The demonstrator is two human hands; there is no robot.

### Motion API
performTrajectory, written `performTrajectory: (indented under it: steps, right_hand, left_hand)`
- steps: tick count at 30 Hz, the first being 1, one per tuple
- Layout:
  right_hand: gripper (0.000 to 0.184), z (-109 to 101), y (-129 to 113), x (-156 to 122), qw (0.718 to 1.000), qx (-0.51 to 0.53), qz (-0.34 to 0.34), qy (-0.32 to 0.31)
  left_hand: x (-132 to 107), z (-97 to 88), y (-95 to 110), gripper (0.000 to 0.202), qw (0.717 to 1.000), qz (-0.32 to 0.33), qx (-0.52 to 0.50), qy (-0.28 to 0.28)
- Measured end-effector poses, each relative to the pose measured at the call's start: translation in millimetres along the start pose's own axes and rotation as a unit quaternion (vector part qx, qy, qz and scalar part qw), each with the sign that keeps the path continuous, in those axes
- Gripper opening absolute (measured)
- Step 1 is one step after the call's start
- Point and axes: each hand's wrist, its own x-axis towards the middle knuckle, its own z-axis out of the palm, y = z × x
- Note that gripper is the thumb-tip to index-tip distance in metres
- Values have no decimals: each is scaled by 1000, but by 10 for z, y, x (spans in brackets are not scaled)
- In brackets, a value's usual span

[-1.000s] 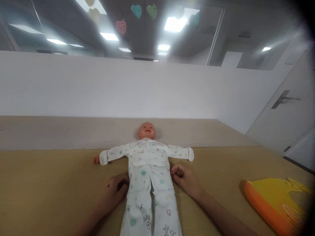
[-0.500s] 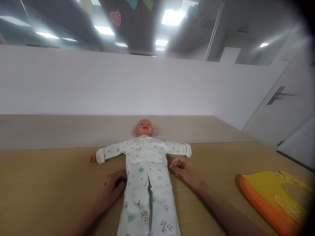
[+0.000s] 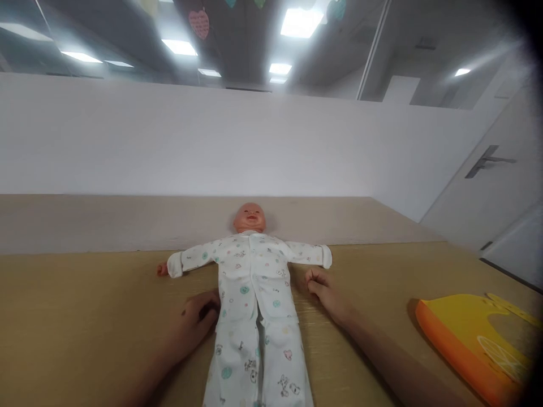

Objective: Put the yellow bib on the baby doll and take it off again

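Observation:
A baby doll (image 3: 250, 217) lies on its back, arms stretched out sideways. It wears a white printed top (image 3: 237, 282) and matching trousers (image 3: 282, 362); the front edges part below the chest. One doll hand shows past the left cuff, while the right cuff (image 3: 326, 256) hides the other. My left hand (image 3: 201, 314) rests against the left side of the top, thumb and fingers bent with a gap between them, fingertips partly hidden. On the other side, my right hand (image 3: 320, 284) is loosely closed on the table just below the right sleeve, apart from the clothing, with nothing visible in it.
A yellow and orange bib (image 3: 460, 325) lies on the wooden table (image 3: 85, 316) at the right. A pale ledge or board (image 3: 106, 223) runs behind, against a white wall (image 3: 190, 141). A door with a handle (image 3: 487, 161) stands at the far right.
My right hand has drawn slightly right, away from the doll's side, and its fingers have curled in. My left hand keeps its place. The view has tilted a little.

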Motion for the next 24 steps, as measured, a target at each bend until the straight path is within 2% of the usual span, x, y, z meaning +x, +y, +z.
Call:
performTrajectory:
  steps: [3, 12, 15, 16, 18, 21, 24]
  right_hand:
    - [6, -1, -34, -10, 1000, -11, 5, 1]
    - [7, 12, -7, -4, 1000, 4, 10, 6]
    - [6, -181, -47, -5, 999, 36, 38, 0]
    - [6, -328, -82, -10, 998, 41, 47, 1]
    - [6, -764, -171, -45, 998, 24, 55, 22]
    - [15, -1649, -275, -237, 984, 1, 39, 175]
    - [19, -2461, -272, -699, 938, -136, 67, 313]
  left_hand:
    - [-1, -6, -6, 20, 1000, -3, 6, -13]
    - [39, 18, -39, 19, 1000, 9, 5, -5]
    - [49, 9, -48, 18, 1000, 12, 5, -5]
    - [55, 7, -57, 18, 1000, 15, 6, -4]
    - [74, 11, -84, 18, 1000, 21, 5, -1]
    - [114, 46, -136, 16, 1000, 30, -1, 3]
    - [141, 108, -180, 17, 998, 36, -24, 39]
